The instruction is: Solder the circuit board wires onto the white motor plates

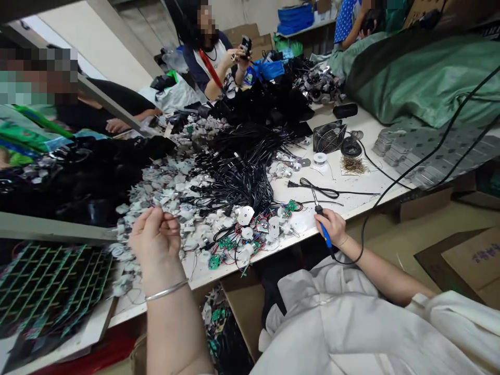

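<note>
Blue-handled, metal-tipped soldering iron [326, 237]: gripping firmly in curled right hand [333, 226], pointing toward eleven o'clock (curling left hand [155, 232] at nine, grasp unclear).

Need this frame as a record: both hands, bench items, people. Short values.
Right hand: grips a blue-handled soldering iron, metal tip pointing away from the wearer
Left hand: fingers curled, above a heap of white plastic parts; contents unclear
Bench middle: bundle of black cables
Bench front edge: green circuit boards with wires
Beyond iron: small white spool, black square-framed fan
Person opposite: holding a small black object
</note>
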### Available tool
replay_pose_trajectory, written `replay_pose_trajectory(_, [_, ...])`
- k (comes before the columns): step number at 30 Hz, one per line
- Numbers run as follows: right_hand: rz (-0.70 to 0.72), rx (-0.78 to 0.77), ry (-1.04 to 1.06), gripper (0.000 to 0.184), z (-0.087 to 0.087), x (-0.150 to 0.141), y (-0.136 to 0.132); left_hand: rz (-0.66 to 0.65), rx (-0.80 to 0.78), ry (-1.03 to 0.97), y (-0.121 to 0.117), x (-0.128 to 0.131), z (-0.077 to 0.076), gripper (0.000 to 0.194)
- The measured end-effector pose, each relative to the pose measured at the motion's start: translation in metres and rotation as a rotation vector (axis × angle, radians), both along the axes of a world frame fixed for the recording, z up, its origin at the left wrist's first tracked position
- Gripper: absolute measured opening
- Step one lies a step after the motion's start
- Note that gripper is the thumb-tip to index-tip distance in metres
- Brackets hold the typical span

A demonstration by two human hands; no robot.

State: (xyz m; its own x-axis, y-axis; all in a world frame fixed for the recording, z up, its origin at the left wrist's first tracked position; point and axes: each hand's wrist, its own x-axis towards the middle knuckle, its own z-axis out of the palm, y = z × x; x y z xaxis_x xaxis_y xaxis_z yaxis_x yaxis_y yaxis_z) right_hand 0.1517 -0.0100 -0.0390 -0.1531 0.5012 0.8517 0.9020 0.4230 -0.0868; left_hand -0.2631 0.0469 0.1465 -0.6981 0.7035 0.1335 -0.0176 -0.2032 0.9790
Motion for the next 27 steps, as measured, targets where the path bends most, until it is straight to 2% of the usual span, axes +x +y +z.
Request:
replay_pose_trajectory(2, [-0.018,-0.076,0.055,0.016,0.006,0.0,0.0,-0.079,0.004,-0.005,-0.006,0.032,0.004,0.068])
replay_pose_trajectory(4, [-0.02,-0.139,0.099,0.018,0.014,0.001,0.0,-0.175,-0.01,0.004,-0.013,0.069,0.001,0.062])
replay_pose_trajectory(9, [0.117,-0.237,0.132,0.022,0.022,0.009,0.004,-0.36,-0.07,0.067,-0.026,0.165,-0.026,0.04])
replay_pose_trajectory(13, [0.223,-0.276,0.187,0.02,0.017,0.01,0.006,-0.439,-0.084,0.179,-0.032,0.22,-0.046,0.032])
replay_pose_trajectory(16, [0.324,-0.286,0.374,0.02,0.022,0.009,0.005,-0.542,-0.088,0.353,-0.042,0.242,-0.055,0.023])
replay_pose_trajectory(19, [0.43,-0.272,0.554,0.023,0.04,0.012,0.002,-0.668,-0.101,0.484,-0.055,0.255,-0.061,0.016])
replay_pose_trajectory(23, [0.498,-0.255,0.531,0.015,0.067,0.02,-0.005,-0.78,-0.095,0.558,-0.068,0.267,-0.06,0.012])
replay_pose_trajectory(27, [0.458,-0.228,0.528,0.009,0.075,0.024,-0.012,-0.85,-0.142,0.571,-0.073,0.271,-0.057,0.012])
